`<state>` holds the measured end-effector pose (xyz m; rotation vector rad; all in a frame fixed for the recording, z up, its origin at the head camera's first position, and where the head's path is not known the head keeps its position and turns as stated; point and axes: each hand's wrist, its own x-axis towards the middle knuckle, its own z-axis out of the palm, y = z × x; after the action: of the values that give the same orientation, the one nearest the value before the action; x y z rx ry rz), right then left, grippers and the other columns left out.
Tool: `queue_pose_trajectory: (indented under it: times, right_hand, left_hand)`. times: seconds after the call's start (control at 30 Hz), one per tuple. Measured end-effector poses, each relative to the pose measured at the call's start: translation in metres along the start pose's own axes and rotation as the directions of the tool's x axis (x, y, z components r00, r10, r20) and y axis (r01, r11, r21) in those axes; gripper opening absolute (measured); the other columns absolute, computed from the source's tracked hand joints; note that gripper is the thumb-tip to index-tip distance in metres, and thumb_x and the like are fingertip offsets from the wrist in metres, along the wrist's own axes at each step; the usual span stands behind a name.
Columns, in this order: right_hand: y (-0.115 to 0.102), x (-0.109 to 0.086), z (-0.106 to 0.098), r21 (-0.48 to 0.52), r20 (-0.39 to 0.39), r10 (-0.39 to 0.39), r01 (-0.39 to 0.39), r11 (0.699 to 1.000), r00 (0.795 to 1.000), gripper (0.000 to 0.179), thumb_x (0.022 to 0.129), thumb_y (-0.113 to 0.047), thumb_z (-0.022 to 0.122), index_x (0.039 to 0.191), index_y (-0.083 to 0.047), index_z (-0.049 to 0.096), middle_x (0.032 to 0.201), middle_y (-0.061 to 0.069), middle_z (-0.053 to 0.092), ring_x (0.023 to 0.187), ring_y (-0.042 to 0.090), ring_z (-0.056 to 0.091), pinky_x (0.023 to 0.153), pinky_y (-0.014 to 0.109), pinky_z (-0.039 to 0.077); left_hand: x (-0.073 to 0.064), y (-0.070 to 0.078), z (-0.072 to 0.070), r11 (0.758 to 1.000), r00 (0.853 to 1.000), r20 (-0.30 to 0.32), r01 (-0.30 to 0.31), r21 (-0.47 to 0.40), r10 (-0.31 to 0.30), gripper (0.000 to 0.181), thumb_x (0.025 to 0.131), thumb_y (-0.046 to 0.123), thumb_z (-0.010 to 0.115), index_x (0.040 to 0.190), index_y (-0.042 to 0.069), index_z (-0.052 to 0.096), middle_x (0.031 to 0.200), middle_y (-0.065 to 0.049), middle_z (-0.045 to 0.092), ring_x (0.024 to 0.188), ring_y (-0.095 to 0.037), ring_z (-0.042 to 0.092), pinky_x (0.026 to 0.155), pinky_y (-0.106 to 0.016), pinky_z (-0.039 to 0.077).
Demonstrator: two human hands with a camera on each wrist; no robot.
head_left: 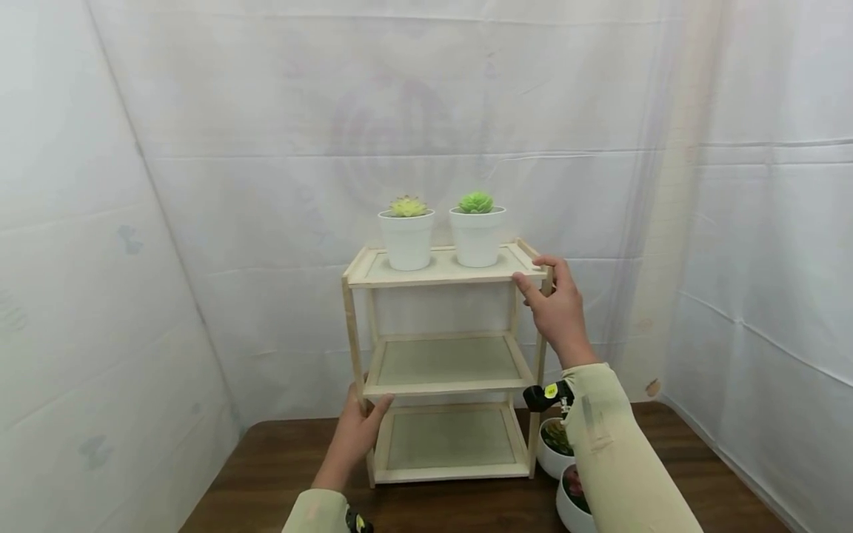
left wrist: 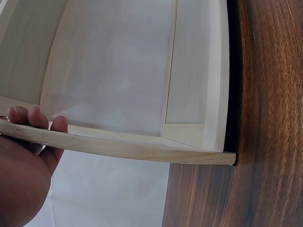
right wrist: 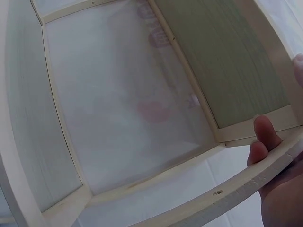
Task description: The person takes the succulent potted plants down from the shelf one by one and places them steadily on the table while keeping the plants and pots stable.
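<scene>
A three-tier wooden shelf rack (head_left: 453, 387) stands upright at the middle of the table. On its top tier are two white pots, one with a yellow-green succulent (head_left: 408, 240) and one with a bright green succulent (head_left: 477, 238). My left hand (head_left: 352, 437) grips the front left post just below the middle tier; in the left wrist view its fingers (left wrist: 35, 116) curl round the post. At the upper right corner my right hand (head_left: 561, 314) holds the post, thumb at the top tier's front edge. Fingertips (right wrist: 265, 131) show past that post in the right wrist view.
Two more white potted succulents, one behind (head_left: 555, 448) and one nearer (head_left: 574, 503), stand on the brown wooden table (head_left: 266, 474) right of the rack, partly hidden by my right sleeve. White sheets (head_left: 266, 207) hang behind and at both sides.
</scene>
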<state>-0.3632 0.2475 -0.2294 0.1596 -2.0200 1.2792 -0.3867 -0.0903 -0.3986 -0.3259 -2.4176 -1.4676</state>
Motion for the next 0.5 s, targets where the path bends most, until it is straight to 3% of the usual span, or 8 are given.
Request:
queue_pose_trajectory:
  times: [0.37, 0.5]
  right_hand:
    - [-0.0008, 0.0009, 0.0002, 0.019, 0.002, 0.008, -0.008, 1.000, 1.000, 0.064, 0.086, -0.064, 0.058, 0.135, -0.025, 0.043, 0.127, 0.014, 0.057, 0.086, 0.028, 0.066, 0.065, 0.034, 0.049]
    - [0.0002, -0.0004, 0.0001, 0.016, 0.004, 0.011, -0.011, 1.000, 1.000, 0.063, 0.086, -0.064, 0.058, 0.134, -0.026, 0.043, 0.125, 0.013, 0.058, 0.087, 0.028, 0.066, 0.067, 0.034, 0.050]
  left_hand:
    - [-0.0005, 0.0031, -0.0004, 1.000, 1.000, -0.016, 0.022, -0.009, -0.022, 0.088, 0.086, 0.067, 0.056, 0.152, 0.020, 0.023, 0.144, -0.018, 0.049, 0.121, -0.033, 0.057, 0.095, -0.053, 0.050]
    - [-0.0010, 0.0039, -0.0023, 1.000, 0.999, -0.023, 0.026, 0.008, -0.025, 0.088, 0.086, 0.065, 0.058, 0.152, 0.018, 0.025, 0.133, -0.018, 0.056, 0.110, -0.027, 0.060, 0.086, -0.046, 0.053]
